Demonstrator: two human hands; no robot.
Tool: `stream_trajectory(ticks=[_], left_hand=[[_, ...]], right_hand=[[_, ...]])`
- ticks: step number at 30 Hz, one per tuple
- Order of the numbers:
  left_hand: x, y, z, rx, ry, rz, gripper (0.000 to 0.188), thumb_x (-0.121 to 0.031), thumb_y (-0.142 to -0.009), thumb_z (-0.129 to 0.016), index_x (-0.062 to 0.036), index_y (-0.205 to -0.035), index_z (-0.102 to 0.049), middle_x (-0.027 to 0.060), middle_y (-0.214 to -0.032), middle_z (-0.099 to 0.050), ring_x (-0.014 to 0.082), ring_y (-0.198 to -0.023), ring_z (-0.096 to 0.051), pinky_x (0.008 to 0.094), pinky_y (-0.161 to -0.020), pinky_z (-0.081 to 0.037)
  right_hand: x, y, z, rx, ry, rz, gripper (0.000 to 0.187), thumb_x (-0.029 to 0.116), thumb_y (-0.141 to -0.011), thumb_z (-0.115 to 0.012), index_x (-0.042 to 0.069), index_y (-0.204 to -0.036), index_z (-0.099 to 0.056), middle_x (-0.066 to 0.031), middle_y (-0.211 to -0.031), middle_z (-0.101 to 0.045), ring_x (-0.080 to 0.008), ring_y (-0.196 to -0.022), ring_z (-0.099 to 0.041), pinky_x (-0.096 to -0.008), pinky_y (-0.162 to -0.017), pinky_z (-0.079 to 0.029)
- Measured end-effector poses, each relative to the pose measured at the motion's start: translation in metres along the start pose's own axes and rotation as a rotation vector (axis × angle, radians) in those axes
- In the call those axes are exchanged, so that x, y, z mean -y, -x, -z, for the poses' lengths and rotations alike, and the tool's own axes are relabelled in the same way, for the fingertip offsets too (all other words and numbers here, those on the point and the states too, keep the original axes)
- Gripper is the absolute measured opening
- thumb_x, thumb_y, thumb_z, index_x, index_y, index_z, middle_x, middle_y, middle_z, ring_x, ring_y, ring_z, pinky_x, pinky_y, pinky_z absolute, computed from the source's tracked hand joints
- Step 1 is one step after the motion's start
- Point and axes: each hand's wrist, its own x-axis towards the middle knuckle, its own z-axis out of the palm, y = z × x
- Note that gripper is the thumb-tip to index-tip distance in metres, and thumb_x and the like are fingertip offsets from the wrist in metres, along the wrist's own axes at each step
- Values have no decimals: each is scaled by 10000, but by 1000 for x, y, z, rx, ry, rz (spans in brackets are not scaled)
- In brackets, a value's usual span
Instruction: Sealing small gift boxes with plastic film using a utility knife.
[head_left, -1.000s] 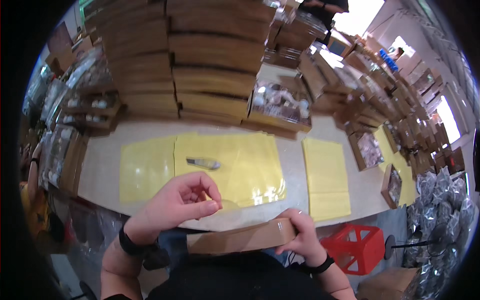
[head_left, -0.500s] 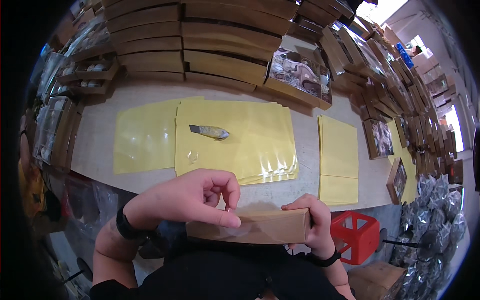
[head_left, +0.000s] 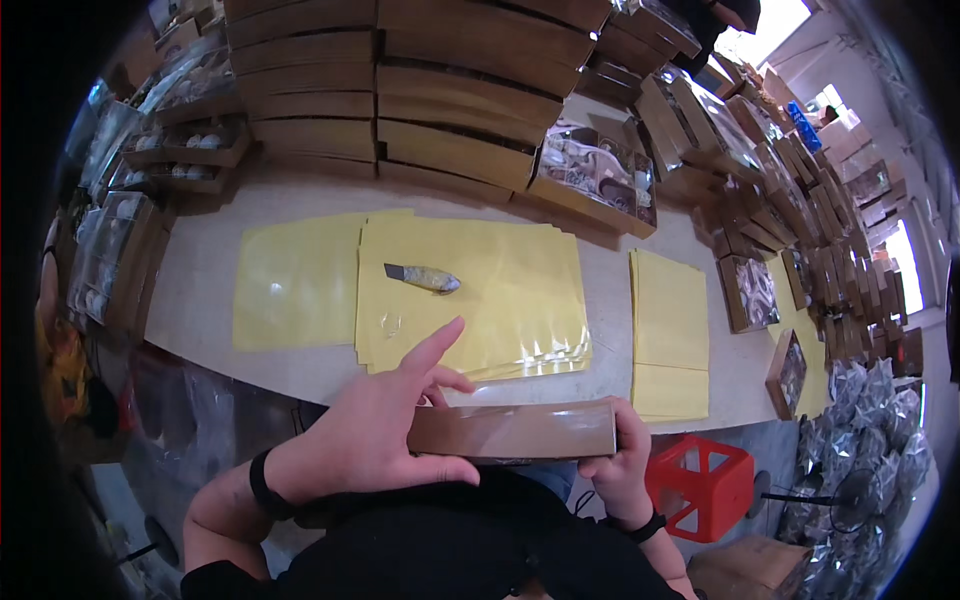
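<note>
Close to my body is a narrow brown cardboard box (head_left: 520, 432), its long side facing up and shiny. My right hand (head_left: 622, 455) grips its right end, thumb and fingers on opposite edges. At the left end, my left hand (head_left: 365, 430) is open, index finger stretched away and thumb reaching along the near edge. Whether its palm presses on the box I cannot tell. Beyond lies a stack of yellow sheets (head_left: 500, 310) with a craft knife (head_left: 425, 278) on it, its handle wrapped in clear tape. Small clear pieces (head_left: 389, 323) sit near the sheets' left edge.
Brown boxes (head_left: 460, 100) are piled along the table's back. A windowed box (head_left: 595, 175) holds pale items. Folded yellow sheets (head_left: 670, 335) lie to the right. A red stool (head_left: 700, 488) stands beside the table, near silver-wrapped items (head_left: 860, 450).
My left hand has gone from a curled pose above the box to spread fingers at its left end. The box has tilted, showing a different face, and my right hand still holds it.
</note>
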Motion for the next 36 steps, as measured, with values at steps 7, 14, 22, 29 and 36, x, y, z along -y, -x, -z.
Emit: stream_trajectory(ticks=[7, 14, 22, 29, 36], left_hand=[[10, 8, -9, -98, -217, -151, 791, -438, -786, -782, -69, -1403, -453, 134, -979, -670, 334, -888, -660, 396, -787, -521], [14, 2, -15, -144, -406, -351, 533, -337, -749, -782, -222, -1254, -656, 46, -823, -629, 233, -701, -623, 339, -585, -500], [13, 10, -7, -17, -491, -122, 532, -396, -852, -704, -209, -1337, -591, 67, -838, -575, 239, -724, -601, 353, -629, -498], [30, 10, 8, 108, -205, 4, 603, -526, -842, -692, -116, -1275, -597, 113, -1031, -619, 283, -938, -631, 349, -792, -506], [48, 25, -5, 23, -260, 229, 570, -510, -769, -780, -71, -1115, -669, 105, -1026, -663, 261, -971, -650, 330, -855, -513]], right_hand=[[-19, 3, -6, 9, -314, -144, 762, 541, -652, -855, 3, -1107, -566, 3, -929, -609, -87, -867, -563, -245, -771, -461], [-38, 0, -9, 54, -290, -124, 653, 464, -739, -837, 9, -1120, -564, -3, -963, -599, -86, -899, -538, -254, -799, -449], [-33, -15, -12, 182, -23, -87, 547, 308, -724, -862, 6, -1069, -564, -98, -908, -634, -182, -835, -603, -318, -777, -491], [-8, -31, -16, 397, 308, -7, 660, 486, -729, -826, 8, -1102, -565, -165, -917, -647, -329, -821, -649, -359, -732, -512], [18, -28, -26, 380, 191, -14, 382, 250, -753, -806, 23, -984, -603, -145, -903, -592, -283, -810, -564, -370, -721, -460]])
